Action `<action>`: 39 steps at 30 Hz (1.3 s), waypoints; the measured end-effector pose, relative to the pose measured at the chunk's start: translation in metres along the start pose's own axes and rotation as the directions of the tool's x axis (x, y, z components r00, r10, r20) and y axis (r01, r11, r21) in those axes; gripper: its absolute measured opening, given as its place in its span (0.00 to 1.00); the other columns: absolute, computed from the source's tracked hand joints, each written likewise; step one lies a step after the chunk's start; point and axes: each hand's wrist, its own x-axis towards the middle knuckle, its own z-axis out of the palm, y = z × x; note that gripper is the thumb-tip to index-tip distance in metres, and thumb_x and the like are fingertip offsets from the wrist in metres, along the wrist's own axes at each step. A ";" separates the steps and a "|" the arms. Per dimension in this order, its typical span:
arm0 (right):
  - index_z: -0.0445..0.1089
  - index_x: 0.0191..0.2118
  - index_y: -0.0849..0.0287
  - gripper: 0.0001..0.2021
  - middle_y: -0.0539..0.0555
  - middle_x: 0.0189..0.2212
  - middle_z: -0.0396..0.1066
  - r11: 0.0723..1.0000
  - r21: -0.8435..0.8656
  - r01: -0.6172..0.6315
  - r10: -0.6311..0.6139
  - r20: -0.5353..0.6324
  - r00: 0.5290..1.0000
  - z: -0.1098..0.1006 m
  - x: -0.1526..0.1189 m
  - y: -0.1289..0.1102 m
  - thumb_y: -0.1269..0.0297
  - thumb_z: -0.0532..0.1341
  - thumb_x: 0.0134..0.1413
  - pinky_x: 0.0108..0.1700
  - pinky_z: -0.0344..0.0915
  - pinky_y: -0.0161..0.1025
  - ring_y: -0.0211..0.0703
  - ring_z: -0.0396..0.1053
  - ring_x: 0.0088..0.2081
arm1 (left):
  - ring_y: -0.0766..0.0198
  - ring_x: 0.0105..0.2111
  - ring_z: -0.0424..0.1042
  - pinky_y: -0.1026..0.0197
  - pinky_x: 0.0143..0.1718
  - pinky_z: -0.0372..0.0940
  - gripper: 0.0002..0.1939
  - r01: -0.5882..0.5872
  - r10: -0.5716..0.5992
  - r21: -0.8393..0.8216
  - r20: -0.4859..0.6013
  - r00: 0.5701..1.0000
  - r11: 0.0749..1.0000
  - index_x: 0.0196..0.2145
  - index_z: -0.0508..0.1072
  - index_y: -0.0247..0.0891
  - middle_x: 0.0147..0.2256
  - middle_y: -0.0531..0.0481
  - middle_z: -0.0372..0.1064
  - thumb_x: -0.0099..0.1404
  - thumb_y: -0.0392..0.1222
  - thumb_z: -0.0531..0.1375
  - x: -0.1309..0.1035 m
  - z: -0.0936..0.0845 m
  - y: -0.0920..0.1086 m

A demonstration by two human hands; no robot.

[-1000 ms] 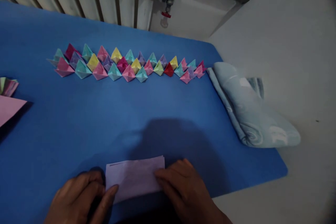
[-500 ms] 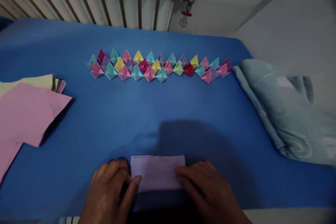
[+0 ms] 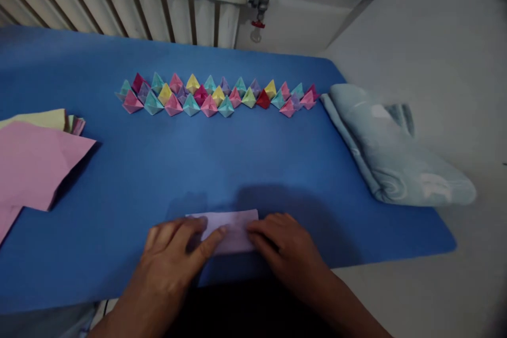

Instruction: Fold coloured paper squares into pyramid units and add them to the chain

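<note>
A pale purple sheet of paper (image 3: 233, 224), folded into a flat rectangle, lies on the blue table near its front edge. My left hand (image 3: 176, 253) is over the sheet's left part. Its thumb lies on the paper's face and its forefinger on the upper left corner, holding it. At the opposite end, my right hand (image 3: 287, 248) has its thumb and forefinger together on the right edge, the other fingers curled. Fingers cover parts of both short sides. Behind the hands stand several small folded paper boats (image 3: 191, 105) in many colours, set close together in rows.
Loose pink sheets (image 3: 35, 163) and a yellow sheet (image 3: 43, 118) lie at the left. A folded light-green blanket (image 3: 380, 153) rests at the table's right end. Beyond the blue table (image 3: 190, 158) are a white radiator (image 3: 150, 10) and a pipe valve with a red handle (image 3: 258, 24).
The view has shifted to the right. My left hand has come further over the purple paper, its forefinger now on top of it. The right hand stays at the right edge.
</note>
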 end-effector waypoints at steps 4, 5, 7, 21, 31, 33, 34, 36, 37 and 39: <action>0.73 0.38 0.57 0.08 0.52 0.30 0.74 0.999 -0.033 0.005 -0.006 -0.019 1.000 0.003 -0.004 -0.001 0.70 0.56 0.60 0.37 0.58 0.39 0.41 0.69 0.33 | 0.52 0.45 0.64 0.48 0.43 0.57 0.29 -0.142 0.143 -0.016 0.103 0.984 0.990 0.59 0.61 0.50 0.49 0.44 0.68 0.64 0.28 0.49 0.005 -0.002 0.005; 0.73 0.38 0.58 0.08 0.52 0.30 0.74 0.999 -0.042 0.009 -0.010 -0.027 1.000 0.004 -0.004 -0.001 0.70 0.56 0.60 0.37 0.58 0.39 0.41 0.69 0.33 | 0.52 0.46 0.64 0.48 0.44 0.56 0.28 -0.146 0.147 -0.016 0.111 0.983 0.989 0.58 0.62 0.50 0.49 0.45 0.68 0.64 0.27 0.49 0.006 -0.003 0.007; 0.73 0.38 0.58 0.08 0.52 0.30 0.74 0.998 -0.061 0.023 -0.026 -0.041 0.999 0.006 -0.005 -0.001 0.71 0.56 0.60 0.37 0.57 0.39 0.40 0.68 0.33 | 0.54 0.45 0.63 0.48 0.46 0.55 0.28 -0.150 0.149 -0.001 0.115 0.982 0.989 0.58 0.63 0.50 0.49 0.45 0.68 0.64 0.27 0.49 0.007 -0.003 0.010; 0.64 0.54 0.53 0.17 0.54 0.57 0.63 0.892 -0.346 0.291 -0.302 0.024 0.953 0.015 -0.043 -0.007 0.57 0.54 0.63 0.56 0.48 0.48 0.51 0.53 0.59 | 0.56 0.40 0.64 0.50 0.46 0.54 0.27 -0.253 0.230 0.186 0.139 0.963 0.949 0.57 0.63 0.53 0.43 0.47 0.68 0.63 0.31 0.54 0.011 -0.003 0.019; 0.57 0.60 0.55 0.23 0.50 0.60 0.60 0.848 -0.442 0.291 -0.302 0.047 0.952 0.022 -0.061 0.007 0.52 0.50 0.64 0.58 0.43 0.49 0.51 0.50 0.61 | 0.55 0.42 0.66 0.48 0.46 0.57 0.28 -0.163 0.151 0.270 0.064 0.986 0.949 0.55 0.66 0.52 0.46 0.47 0.70 0.61 0.27 0.53 -0.002 -0.003 0.032; 0.58 0.60 0.55 0.22 0.50 0.60 0.61 0.847 -0.451 0.281 -0.301 0.029 0.953 0.021 -0.064 0.009 0.53 0.50 0.65 0.58 0.43 0.50 0.52 0.51 0.60 | 0.54 0.43 0.67 0.49 0.46 0.57 0.28 -0.133 0.128 0.289 0.037 0.991 0.948 0.54 0.68 0.50 0.47 0.47 0.70 0.61 0.25 0.51 -0.008 -0.002 0.035; 0.58 0.60 0.55 0.22 0.50 0.60 0.61 0.847 -0.455 0.276 -0.298 0.023 0.954 0.020 -0.065 0.010 0.53 0.50 0.65 0.58 0.43 0.50 0.52 0.51 0.60 | 0.54 0.44 0.67 0.49 0.46 0.57 0.28 -0.117 0.117 0.301 0.020 0.993 0.946 0.54 0.68 0.48 0.47 0.47 0.70 0.61 0.24 0.50 -0.011 -0.002 0.035; 0.58 0.60 0.55 0.22 0.50 0.60 0.61 0.848 -0.458 0.266 -0.293 0.013 0.956 0.019 -0.067 0.012 0.54 0.51 0.64 0.58 0.44 0.50 0.52 0.51 0.60 | 0.53 0.44 0.67 0.49 0.45 0.57 0.28 -0.092 0.103 0.320 -0.018 0.995 0.943 0.53 0.69 0.44 0.48 0.46 0.71 0.60 0.23 0.48 -0.019 -0.001 0.035; 0.58 0.60 0.55 0.22 0.50 0.60 0.61 0.851 -0.456 0.261 -0.289 0.008 0.957 0.019 -0.068 0.013 0.54 0.51 0.64 0.58 0.45 0.50 0.53 0.51 0.60 | 0.53 0.44 0.67 0.50 0.45 0.57 0.28 -0.076 0.094 0.326 -0.038 0.995 0.942 0.52 0.70 0.43 0.48 0.45 0.71 0.60 0.23 0.47 -0.023 -0.001 0.034; 0.58 0.60 0.54 0.22 0.51 0.59 0.62 0.857 -0.451 0.248 -0.281 -0.005 0.960 0.019 -0.070 0.014 0.54 0.52 0.64 0.57 0.46 0.51 0.53 0.52 0.60 | 0.53 0.44 0.68 0.50 0.45 0.57 0.29 -0.049 0.076 0.341 -0.065 0.995 0.939 0.52 0.71 0.40 0.48 0.44 0.72 0.59 0.22 0.46 -0.030 -0.001 0.031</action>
